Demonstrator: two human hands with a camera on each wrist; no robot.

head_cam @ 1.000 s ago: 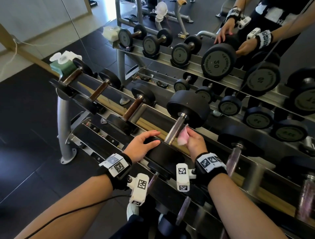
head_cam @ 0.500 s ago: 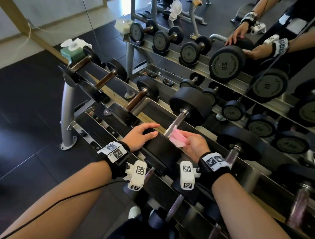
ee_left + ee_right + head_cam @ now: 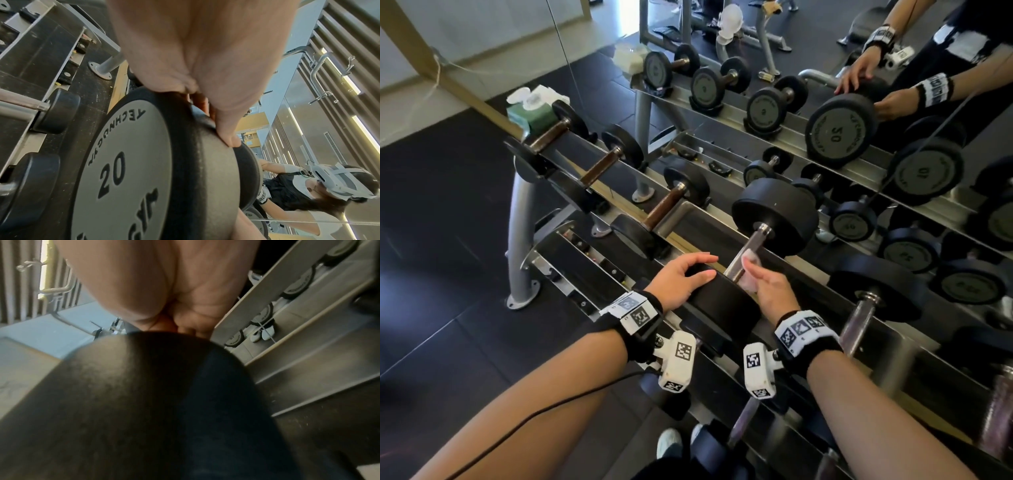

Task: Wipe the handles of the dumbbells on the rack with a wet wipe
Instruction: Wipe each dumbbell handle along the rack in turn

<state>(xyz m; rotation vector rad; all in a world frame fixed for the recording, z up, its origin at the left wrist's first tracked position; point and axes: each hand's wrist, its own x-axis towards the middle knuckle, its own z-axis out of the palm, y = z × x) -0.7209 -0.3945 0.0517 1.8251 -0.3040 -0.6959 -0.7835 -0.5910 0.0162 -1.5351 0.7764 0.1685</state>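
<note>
A black dumbbell marked 20 [image 3: 123,170] lies on the rack's top tier, its steel handle [image 3: 755,240] running up to the far head [image 3: 774,212]. My right hand [image 3: 763,281] wraps a pink wet wipe [image 3: 752,255] against the lower part of that handle. My left hand [image 3: 685,274] rests on the near head [image 3: 722,308], fingers spread over its rim [image 3: 226,138]. In the right wrist view only the palm [image 3: 164,288] and the dark, blurred weight head [image 3: 164,402] show; the wipe is hidden there.
Further left on the tier are dumbbells with brown handles [image 3: 664,205], and a green wipes pack [image 3: 530,113] at the end. Another steel-handled dumbbell [image 3: 859,318] sits to the right. A mirror [image 3: 825,130] behind reflects the rack. A lower tier [image 3: 585,260] juts out below.
My right hand has shifted the wipe on the handle and its fingers now reach further up the bar. The left hand stays on the near head.
</note>
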